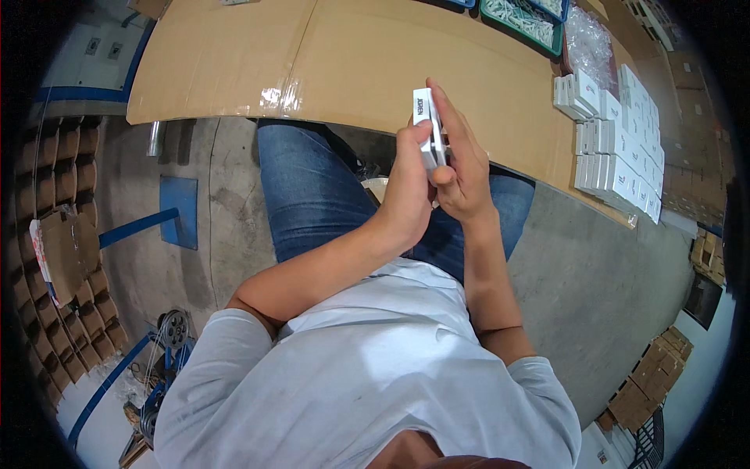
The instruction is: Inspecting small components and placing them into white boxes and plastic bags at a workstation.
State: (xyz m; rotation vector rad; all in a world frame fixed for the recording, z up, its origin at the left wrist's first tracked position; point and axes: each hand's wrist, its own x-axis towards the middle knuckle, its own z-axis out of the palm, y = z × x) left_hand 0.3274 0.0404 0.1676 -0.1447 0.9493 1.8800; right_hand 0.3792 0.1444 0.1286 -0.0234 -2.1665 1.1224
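Above my lap, by the cardboard-covered table [351,55] edge: small white rectangular carton [428,125], upright, slim, dark print on its narrow face. Left hand [408,184] wraps its lower part, fingers closed. Right hand [462,168] grips opposite side, fingers extended along it.

small white box [428,125] | slim, rectangular | upright on end | clasped between both hands, above lap

A white small box [428,125] is showing dark print on its end. Plain brown cardboard is covering the desk [351,55], white boxes [621,148] are stacking up, and a tray [519,19], seemingly green, is showing pale contents.
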